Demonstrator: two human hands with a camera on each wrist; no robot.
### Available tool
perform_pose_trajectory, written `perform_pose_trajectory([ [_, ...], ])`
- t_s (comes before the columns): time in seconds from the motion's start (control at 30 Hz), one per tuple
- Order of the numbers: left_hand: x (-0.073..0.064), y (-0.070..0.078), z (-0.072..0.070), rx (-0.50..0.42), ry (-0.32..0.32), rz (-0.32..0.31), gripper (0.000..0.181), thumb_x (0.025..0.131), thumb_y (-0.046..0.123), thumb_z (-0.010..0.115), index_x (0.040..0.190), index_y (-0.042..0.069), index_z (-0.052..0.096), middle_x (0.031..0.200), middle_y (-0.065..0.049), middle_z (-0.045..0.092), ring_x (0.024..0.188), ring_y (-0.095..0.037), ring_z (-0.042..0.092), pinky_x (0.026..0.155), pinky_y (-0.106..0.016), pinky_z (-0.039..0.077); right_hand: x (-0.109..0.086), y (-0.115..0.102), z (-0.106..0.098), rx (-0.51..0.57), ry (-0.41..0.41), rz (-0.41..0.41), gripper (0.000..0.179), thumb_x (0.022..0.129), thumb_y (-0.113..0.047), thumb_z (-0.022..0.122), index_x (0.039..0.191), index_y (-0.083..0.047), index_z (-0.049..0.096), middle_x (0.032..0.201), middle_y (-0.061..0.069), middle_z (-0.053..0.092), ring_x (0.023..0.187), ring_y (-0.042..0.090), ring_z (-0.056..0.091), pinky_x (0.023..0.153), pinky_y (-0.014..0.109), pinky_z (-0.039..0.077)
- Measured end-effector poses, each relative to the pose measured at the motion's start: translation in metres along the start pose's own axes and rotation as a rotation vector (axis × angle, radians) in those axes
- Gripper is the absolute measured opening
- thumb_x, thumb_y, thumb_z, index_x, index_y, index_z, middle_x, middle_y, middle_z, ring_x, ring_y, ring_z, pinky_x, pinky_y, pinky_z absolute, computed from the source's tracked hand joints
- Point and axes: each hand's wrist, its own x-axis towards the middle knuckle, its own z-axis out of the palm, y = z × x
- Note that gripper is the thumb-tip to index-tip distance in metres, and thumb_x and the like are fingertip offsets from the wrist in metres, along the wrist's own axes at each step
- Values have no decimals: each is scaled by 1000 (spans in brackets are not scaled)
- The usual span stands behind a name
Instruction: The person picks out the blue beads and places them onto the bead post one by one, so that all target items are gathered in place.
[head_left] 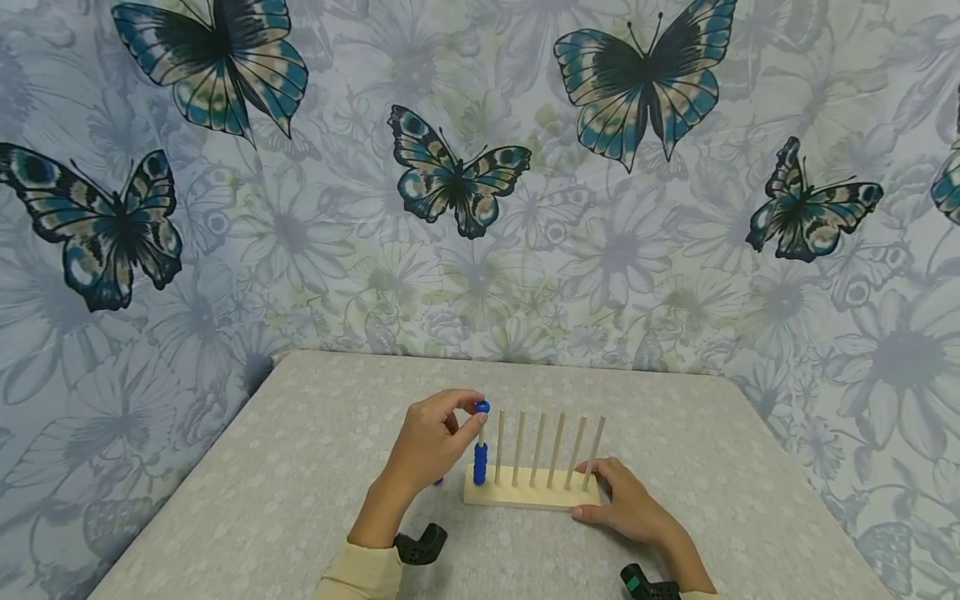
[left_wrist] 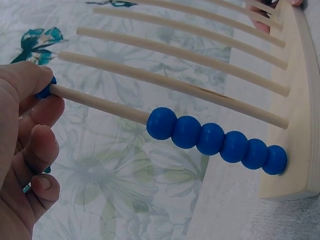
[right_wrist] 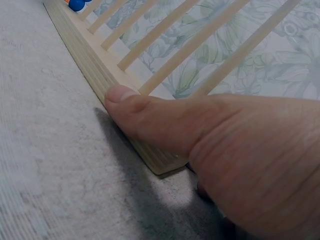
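My left hand [head_left: 431,442] pinches a blue bead [head_left: 482,407] between thumb and forefinger at the top of the leftmost rod. In the left wrist view that bead [left_wrist: 44,91] sits around the rod's tip, partly hidden by the thumb. Lower on the same rod, several blue beads [left_wrist: 210,139] are stacked against the wooden base [head_left: 525,493]. The other upright rods [head_left: 555,450] carry no beads. At the base's right end, my right hand [head_left: 630,507] grips it; the thumb [right_wrist: 145,112] presses the front edge, and the fingers reach behind.
The base stands on a table with a pale patterned cloth [head_left: 300,467]. Beside the left wrist, a small purplish thing [head_left: 438,481] shows, mostly hidden by the hand. Behind the table rises a wall covering [head_left: 480,292] with butterflies and flowers.
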Motion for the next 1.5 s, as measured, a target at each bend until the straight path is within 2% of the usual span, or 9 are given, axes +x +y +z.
perform_pose_trajectory([
  [0.73,0,-1,-1,14,-27,-1,16,93,23,73,108,22,73,89,12,67,54,1,46,48,-19,43,-2,-2,-2,10,4,-7,59,78,-44,84,127,-21,59,124,5,56,124,27,52,106,58,42],
  [1.17,1,-3,-3,-14,4,27,20,93,23,73,112,17,73,71,11,51,57,-1,43,52,-20,43,-1,-1,-1,28,2,-1,60,78,-45,84,128,-22,59,125,4,55,127,29,51,109,59,39],
  [1.5,0,-3,-14,-5,29,-2,21,93,24,73,113,17,72,71,10,52,54,-2,41,49,-21,41,-1,-3,-2,17,3,5,59,78,-45,84,127,-23,59,126,4,56,126,28,52,107,58,41],
])
